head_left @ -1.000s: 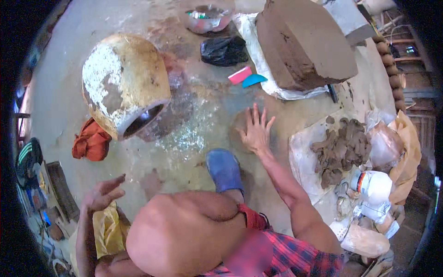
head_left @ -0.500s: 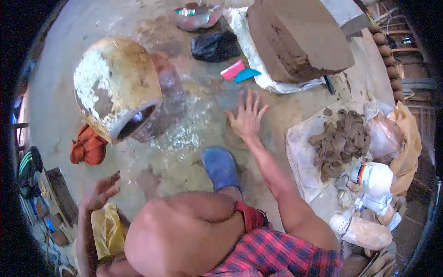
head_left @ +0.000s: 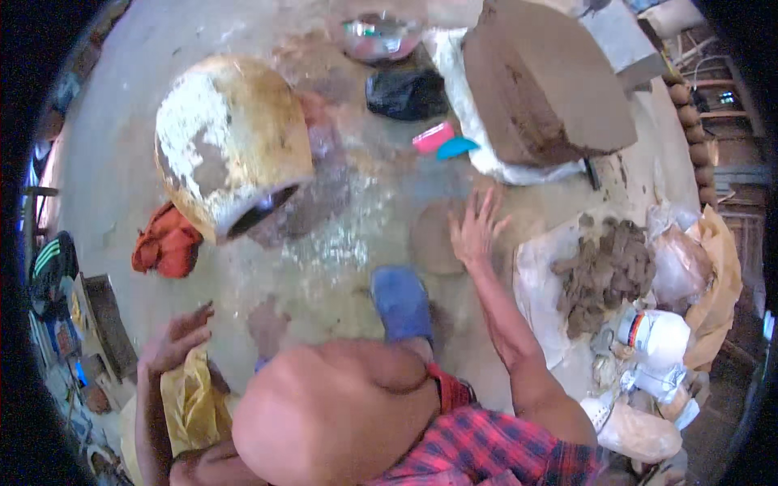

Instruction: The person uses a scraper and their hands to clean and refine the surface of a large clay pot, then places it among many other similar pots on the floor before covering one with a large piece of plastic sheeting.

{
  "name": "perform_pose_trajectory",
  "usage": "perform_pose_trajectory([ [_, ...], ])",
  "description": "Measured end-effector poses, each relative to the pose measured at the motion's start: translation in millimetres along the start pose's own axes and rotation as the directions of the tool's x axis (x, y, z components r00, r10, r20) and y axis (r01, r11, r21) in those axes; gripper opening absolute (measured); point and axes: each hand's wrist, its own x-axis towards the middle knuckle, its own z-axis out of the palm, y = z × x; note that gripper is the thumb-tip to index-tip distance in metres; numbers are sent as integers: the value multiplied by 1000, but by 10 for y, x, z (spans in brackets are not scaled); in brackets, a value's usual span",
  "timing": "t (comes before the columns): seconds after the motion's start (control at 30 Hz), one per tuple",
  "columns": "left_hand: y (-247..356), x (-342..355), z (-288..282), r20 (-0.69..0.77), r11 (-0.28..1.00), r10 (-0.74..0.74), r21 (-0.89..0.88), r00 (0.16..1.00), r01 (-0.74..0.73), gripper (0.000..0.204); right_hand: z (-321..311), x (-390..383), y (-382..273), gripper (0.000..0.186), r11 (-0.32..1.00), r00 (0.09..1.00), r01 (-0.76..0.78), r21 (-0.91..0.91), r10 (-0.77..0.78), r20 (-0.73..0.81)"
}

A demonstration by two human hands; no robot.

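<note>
Pottery workshop, bare floor, big clay block (head_left: 545,85), clay lumps (head_left: 604,271) on sheeting, large pot (head_left: 231,142)

Person's body, seen from above: bare forearms, no sleeves or gloves. Left hand (head_left: 174,340) & right hand (head_left: 476,231) both bare, no rings or watch visible. Red/blue plaid cloth (head_left: 494,445) at waist. Blue slipper (head_left: 403,304) on foot.

Grey concrete floor (head_left: 146,105), dusty, streaked white and stained brown. Bright daylight across it. Wooden rails (head_left: 713,89) at upper right; cluttered shelf (head_left: 89,324) at left edge.
</note>
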Motion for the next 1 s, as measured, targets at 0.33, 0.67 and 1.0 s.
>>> perform_pose_trajectory([
  [0.33,203,80,53,90,992,-49,120,995,38,76,-112,894,-372,92,1000,1000,-16,22,16,12],
  [0.67,357,99,119,98,915,34,398,995,-71,72,-194,889,-905,91,996,985,83,-46,-75,154],
  [1.0,97,84,90,34,995,35,97,999,-38,74,-189,590,-1175,99,976,982,188,113,-186,-24],
])
